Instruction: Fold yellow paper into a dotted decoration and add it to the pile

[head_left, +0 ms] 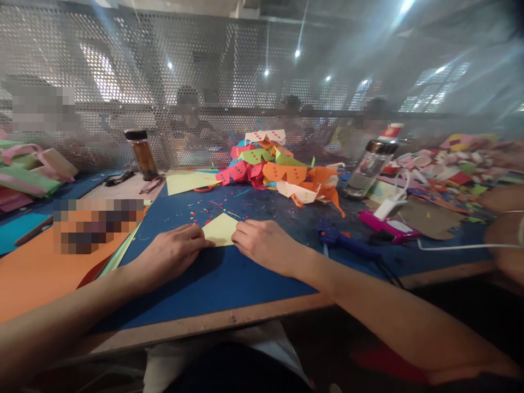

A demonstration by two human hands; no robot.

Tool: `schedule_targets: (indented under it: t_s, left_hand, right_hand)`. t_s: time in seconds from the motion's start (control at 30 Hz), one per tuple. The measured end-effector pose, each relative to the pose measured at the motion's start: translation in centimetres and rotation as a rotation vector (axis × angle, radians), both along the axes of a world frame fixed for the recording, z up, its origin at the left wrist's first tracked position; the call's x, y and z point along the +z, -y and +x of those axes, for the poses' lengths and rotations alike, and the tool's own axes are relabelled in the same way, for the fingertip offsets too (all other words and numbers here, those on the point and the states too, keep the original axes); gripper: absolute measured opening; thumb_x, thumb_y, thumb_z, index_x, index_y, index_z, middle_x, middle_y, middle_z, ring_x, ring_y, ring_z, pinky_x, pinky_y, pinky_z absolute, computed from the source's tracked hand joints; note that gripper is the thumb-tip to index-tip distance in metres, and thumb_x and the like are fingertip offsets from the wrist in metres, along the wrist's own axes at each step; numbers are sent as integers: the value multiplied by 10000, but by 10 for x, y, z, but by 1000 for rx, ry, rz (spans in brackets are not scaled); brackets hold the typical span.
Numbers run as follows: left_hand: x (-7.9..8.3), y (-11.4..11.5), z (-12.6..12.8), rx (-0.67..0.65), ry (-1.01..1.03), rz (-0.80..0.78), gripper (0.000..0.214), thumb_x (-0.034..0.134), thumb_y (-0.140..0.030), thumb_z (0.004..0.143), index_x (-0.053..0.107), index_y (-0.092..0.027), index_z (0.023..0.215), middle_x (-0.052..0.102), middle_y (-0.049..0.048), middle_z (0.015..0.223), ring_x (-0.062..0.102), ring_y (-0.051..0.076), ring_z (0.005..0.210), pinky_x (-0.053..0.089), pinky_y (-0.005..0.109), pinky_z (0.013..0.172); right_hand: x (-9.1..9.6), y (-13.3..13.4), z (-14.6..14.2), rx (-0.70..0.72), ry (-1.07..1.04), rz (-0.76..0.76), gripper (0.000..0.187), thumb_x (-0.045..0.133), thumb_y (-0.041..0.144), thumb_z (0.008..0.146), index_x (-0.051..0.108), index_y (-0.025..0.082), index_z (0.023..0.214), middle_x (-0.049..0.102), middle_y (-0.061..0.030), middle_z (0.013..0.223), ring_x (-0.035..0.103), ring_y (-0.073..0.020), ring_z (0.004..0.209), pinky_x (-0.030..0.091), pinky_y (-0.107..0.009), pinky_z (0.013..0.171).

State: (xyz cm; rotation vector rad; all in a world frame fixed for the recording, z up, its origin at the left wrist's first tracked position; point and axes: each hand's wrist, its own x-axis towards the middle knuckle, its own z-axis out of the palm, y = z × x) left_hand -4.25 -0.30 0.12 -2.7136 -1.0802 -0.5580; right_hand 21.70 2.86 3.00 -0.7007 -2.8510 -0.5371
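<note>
A pale yellow sheet of paper [222,229], folded to a triangle with its point facing away from me, lies on the blue table mat [213,289]. My left hand [178,248] grips its left corner, fingers closed and pressed down. At the right corner, my right hand [266,245] pinches the paper between thumb and fingers. Both fingertips hide the corners. Small coloured paper scraps [200,210] are scattered just beyond the triangle.
Folded paper shapes [262,169] are heaped behind my hands. A blue glue gun [347,240], a magenta power strip [388,226] and a glass bottle [368,169] stand or lie rightward. Leftward are orange sheets [33,273] and a jar of dark liquid [142,155]. A person's arm [505,229] is far right.
</note>
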Motion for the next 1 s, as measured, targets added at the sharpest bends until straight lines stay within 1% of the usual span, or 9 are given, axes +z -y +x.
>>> schedule_targets:
  t_s: [0.13,0.23,0.47,0.6,0.7,0.8,1.0]
  left_hand:
    - [-3,-2,-1,5,8,20,317,423,-142,983,667,-239,1160,614,36,924,616,167,785,497,282,659]
    - [-2,-1,0,-8,18,15,311,426,-129,977,673,-233,1136,613,37,918,619,169,812,498,279,676]
    - [3,1,3,-33,21,19,302,409,-120,979,669,-198,1112,613,48,909,611,168,798,512,289,685]
    - [5,2,4,-58,17,40,307,394,-112,979,670,-176,1098,618,61,907,609,185,818,527,310,696]
    - [6,2,4,-64,17,51,323,378,-122,989,674,-182,1105,619,57,900,604,176,795,524,297,674]
    - [5,2,4,-61,12,31,319,383,-130,991,673,-178,1114,615,55,899,602,165,784,519,281,657]
    - [6,2,5,-47,33,-30,302,382,-139,997,664,-172,1098,627,69,920,618,175,820,528,304,709]
  right_hand:
    - [5,1,-1,-8,17,-33,179,487,181,988,644,147,908,654,-54,911,619,-195,833,439,-324,695]
    - [8,1,-1,-28,9,-59,181,494,180,988,657,146,918,664,-58,925,627,-193,844,439,-319,700]
    - [6,-3,-1,-52,-43,-132,165,520,196,984,670,151,928,671,-63,944,625,-192,887,436,-306,695]
    - [4,-4,0,-26,-53,-112,175,499,170,984,660,143,919,663,-70,941,616,-184,870,441,-309,722]
    - [3,-4,0,-14,-57,-98,187,487,159,983,655,135,905,659,-72,925,612,-174,841,444,-309,732]
    - [3,-3,0,-13,-61,-93,203,475,167,987,658,134,907,658,-75,924,612,-175,842,449,-311,738]
    - [2,-3,1,2,-74,-93,211,479,193,986,665,142,900,654,-74,913,609,-180,854,449,-306,720]
